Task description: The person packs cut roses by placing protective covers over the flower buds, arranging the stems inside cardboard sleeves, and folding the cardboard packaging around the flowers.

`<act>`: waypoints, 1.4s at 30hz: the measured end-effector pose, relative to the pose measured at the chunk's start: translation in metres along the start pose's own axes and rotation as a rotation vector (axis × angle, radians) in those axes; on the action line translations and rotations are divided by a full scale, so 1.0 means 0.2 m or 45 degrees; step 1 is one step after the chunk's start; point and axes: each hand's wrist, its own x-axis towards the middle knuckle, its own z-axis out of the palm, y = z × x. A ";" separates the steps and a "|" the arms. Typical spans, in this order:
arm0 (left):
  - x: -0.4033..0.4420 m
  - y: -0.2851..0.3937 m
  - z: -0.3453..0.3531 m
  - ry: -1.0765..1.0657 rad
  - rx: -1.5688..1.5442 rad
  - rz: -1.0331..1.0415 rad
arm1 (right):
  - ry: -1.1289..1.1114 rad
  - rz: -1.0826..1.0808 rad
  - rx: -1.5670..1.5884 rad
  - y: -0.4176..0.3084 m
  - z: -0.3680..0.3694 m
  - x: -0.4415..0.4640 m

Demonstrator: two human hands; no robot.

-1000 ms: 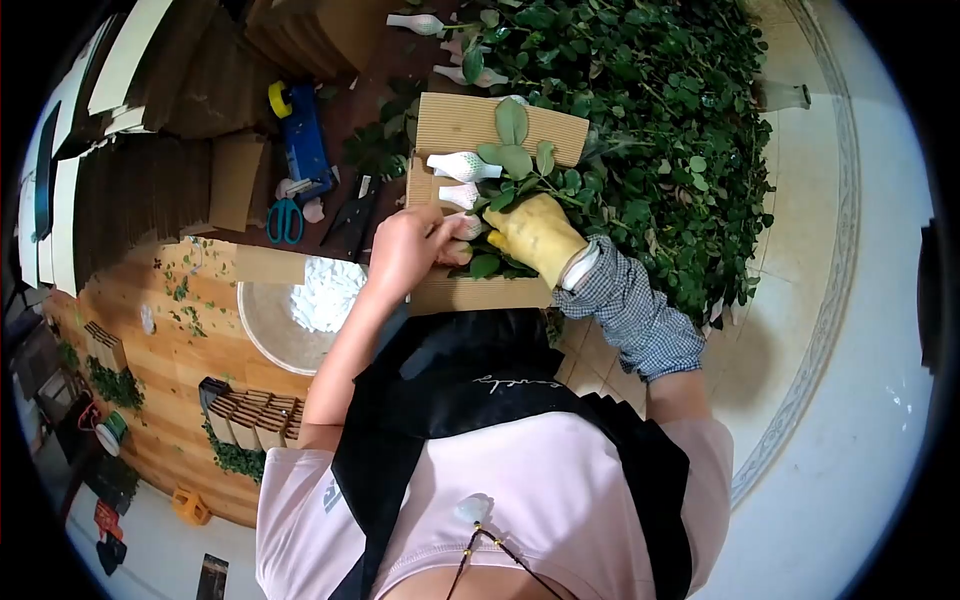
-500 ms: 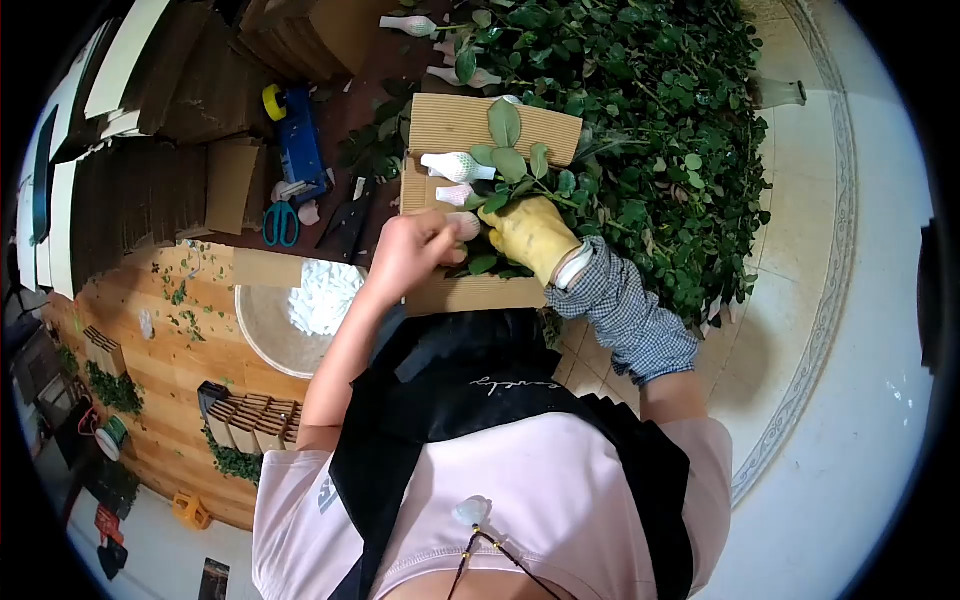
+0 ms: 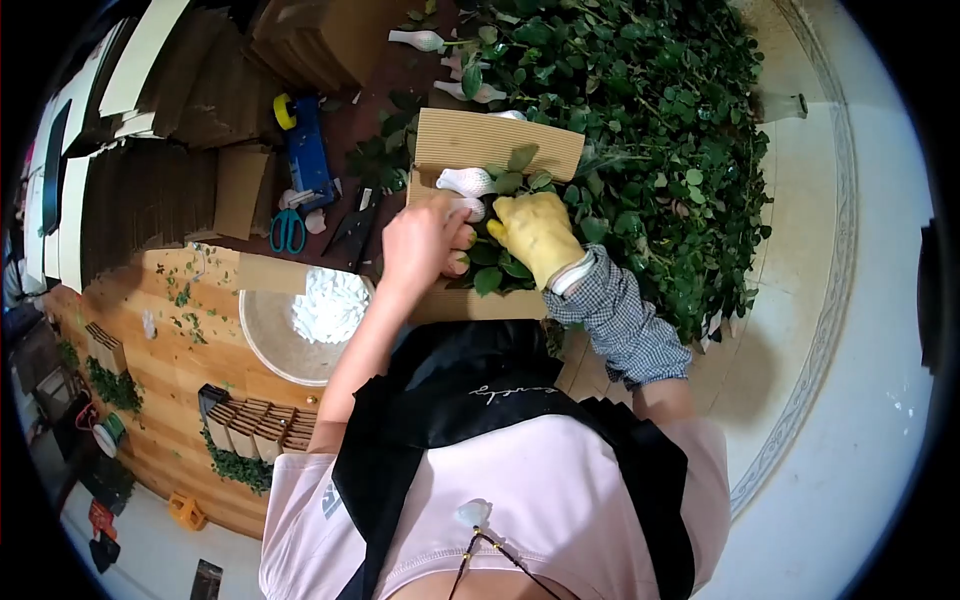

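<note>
My bare left hand (image 3: 422, 245) is closed, its fingertips at a rose bud in a white net sleeve (image 3: 468, 208). Just above that lies another netted rose bud (image 3: 465, 181), over the corrugated cardboard wrap (image 3: 500, 140). My right hand (image 3: 538, 235), in a yellow glove, is curled among the rose stems and leaves to the right of the buds. The stem inside the glove is mostly hidden. More rose buds, greenish and pink, show partly beneath my left fingers.
A large heap of leafy rose stems (image 3: 660, 150) spreads to the right. A bowl of white net sleeves (image 3: 255, 320) stands at left. Teal-handled scissors (image 3: 288, 232), a blue tape dispenser (image 3: 308, 155) and stacked cardboard (image 3: 190, 100) lie on the left. More netted buds (image 3: 418, 40) rest at the back.
My left hand has moved a little up toward the upper netted buds. Leaves that stood over the cardboard's upper flap now sit lower. The whole view has shifted slightly.
</note>
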 end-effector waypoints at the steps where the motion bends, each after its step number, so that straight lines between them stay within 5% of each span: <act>1: -0.01 -0.01 0.00 0.003 -0.004 -0.008 | -0.004 -0.008 -0.004 0.01 0.00 0.01; 2: -0.03 -0.01 -0.02 -0.017 -0.447 -0.088 | -0.014 -0.047 0.006 0.02 -0.01 0.00; 5: -0.02 -0.27 0.11 0.352 -0.765 -0.009 | -0.039 -0.060 0.019 0.03 0.02 0.04; 6: -0.03 -0.25 0.00 0.508 -0.936 -0.245 | -0.062 -0.040 0.030 0.03 0.06 0.05; 8: -0.05 -0.41 -0.19 0.719 -0.979 -0.312 | 0.319 -0.248 0.226 0.11 0.09 -0.02; 10: -0.03 -0.40 -0.24 0.778 -0.572 0.104 | 0.610 -0.295 0.524 0.13 0.01 -0.09; 12: -0.06 -0.31 -0.22 0.060 -0.513 -0.143 | 0.409 -0.075 0.189 0.11 -0.08 -0.11; 13: -0.02 -0.26 -0.15 0.056 -0.410 0.099 | 0.367 -0.026 0.126 0.09 -0.04 -0.08; 15: 0.02 -0.06 -0.08 -0.078 -0.079 -0.089 | 0.423 0.002 -0.009 0.08 0.12 0.00; 21: 0.06 0.05 -0.02 0.224 -0.161 0.087 | 0.454 0.071 0.036 0.07 0.11 0.02; 25: -0.02 -0.22 -0.19 0.794 -0.414 -0.073 | 0.574 0.113 0.165 0.08 0.18 0.04; 28: -0.05 -0.25 -0.33 0.723 -0.481 0.219 | 0.553 0.066 0.209 0.09 0.13 0.03; 30: -0.04 -0.20 -0.18 0.239 -0.502 -0.060 | 0.472 0.092 0.202 0.08 0.12 0.05; 32: 0.01 0.00 -0.10 0.171 -0.150 -0.145 | 0.217 0.133 0.147 0.08 0.08 0.05; 34: 0.05 0.07 0.01 0.448 -0.052 0.173 | 0.241 0.099 0.118 0.09 0.06 0.03; 36: 0.05 0.09 0.03 0.435 -0.070 0.210 | 0.323 0.113 0.124 0.10 0.08 0.03; 40: 0.00 0.03 0.04 0.383 -0.151 0.154 | 0.327 0.210 0.275 0.09 0.08 0.05; 42: -0.13 -0.10 -0.08 0.458 -0.547 0.008 | 0.390 0.191 0.299 0.11 0.08 0.03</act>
